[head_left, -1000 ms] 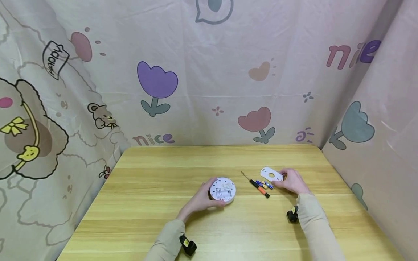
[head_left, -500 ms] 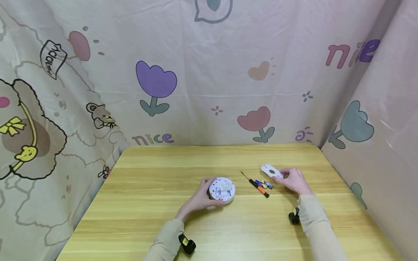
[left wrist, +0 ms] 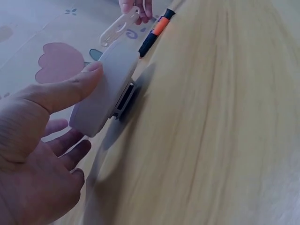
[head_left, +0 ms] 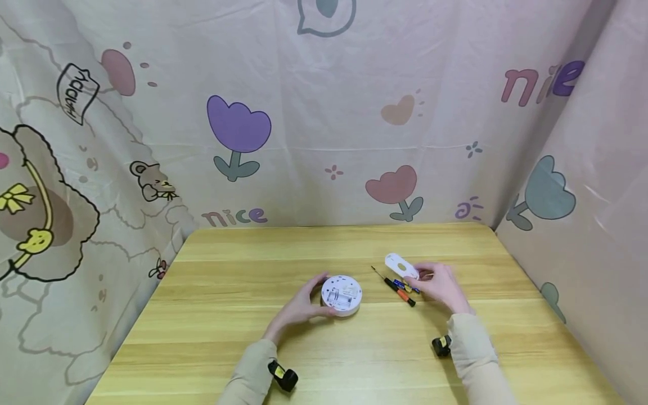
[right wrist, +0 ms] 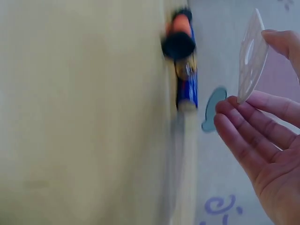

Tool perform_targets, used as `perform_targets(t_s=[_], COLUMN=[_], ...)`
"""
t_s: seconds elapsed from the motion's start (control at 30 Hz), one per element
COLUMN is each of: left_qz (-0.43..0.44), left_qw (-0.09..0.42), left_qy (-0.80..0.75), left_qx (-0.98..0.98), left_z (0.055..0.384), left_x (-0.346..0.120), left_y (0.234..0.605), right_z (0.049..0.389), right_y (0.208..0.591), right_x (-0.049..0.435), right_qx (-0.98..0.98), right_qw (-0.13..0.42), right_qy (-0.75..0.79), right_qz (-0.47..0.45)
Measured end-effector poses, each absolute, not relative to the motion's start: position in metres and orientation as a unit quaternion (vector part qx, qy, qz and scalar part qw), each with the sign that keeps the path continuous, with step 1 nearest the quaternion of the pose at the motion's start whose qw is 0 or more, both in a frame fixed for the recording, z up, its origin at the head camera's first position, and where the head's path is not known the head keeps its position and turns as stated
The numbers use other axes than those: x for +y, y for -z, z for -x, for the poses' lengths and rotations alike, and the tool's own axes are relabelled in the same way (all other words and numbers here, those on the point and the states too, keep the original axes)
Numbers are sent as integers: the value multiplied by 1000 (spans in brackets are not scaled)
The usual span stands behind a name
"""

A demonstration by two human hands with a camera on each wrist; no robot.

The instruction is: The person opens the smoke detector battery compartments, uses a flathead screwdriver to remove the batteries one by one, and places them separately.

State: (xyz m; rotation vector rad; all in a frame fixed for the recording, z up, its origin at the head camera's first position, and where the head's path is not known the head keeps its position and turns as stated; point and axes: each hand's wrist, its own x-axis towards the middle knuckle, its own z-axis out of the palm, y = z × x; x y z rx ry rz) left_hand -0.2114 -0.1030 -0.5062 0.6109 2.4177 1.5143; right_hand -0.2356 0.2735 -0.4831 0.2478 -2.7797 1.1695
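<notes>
My left hand (head_left: pixel 300 306) grips a round white smoke detector (head_left: pixel 345 284) by its rim, thumb on the near side and fingers on the far side. The detector's back, with its uncovered battery compartment, faces up. In the left wrist view the detector (left wrist: pixel 105 84) is tilted, with a slotted part jutting from its underside. A white slotted mounting plate (head_left: pixel 392 265) with a round central hole is pinched by my right hand (head_left: pixel 439 284). In the right wrist view the thumb and fingertips hold the plate (right wrist: pixel 258 40) at its end, off the table.
A screwdriver (head_left: pixel 392 285) with a black and orange handle lies between the hands. Several blue and gold batteries (head_left: pixel 399 282) lie beside it, partly under the plate in the head view. The wooden table (head_left: pixel 243 270) ends against a printed curtain (head_left: pixel 314 112).
My right hand has lifted the plate and carried it left, over the batteries and toward the detector. The left hand stays on the detector, which has barely moved.
</notes>
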Motion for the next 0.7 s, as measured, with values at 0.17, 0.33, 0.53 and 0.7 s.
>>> perform_targets(t_s=[0.17,0.33,0.53,0.7], left_qz=[-203,-211,-202,-189], left_qw=[115,109,106,106], left_qy=[-529,-532,-547,-565], left_qx=[816,813,805,796], left_z=[212,211,210,209], left_x=[-109,-113,-113,-111], left_y=[506,504,505,505], right_z=[224,215,209,204], right_y=[488,484,482,482], right_x=[254,236,216,204], right_qx=[-901,-896,-900,-896], right_qw=[76,100,95,88], right_qy=[-410,-398,-358,-356], right_qz=[-120,-168,-230,-250])
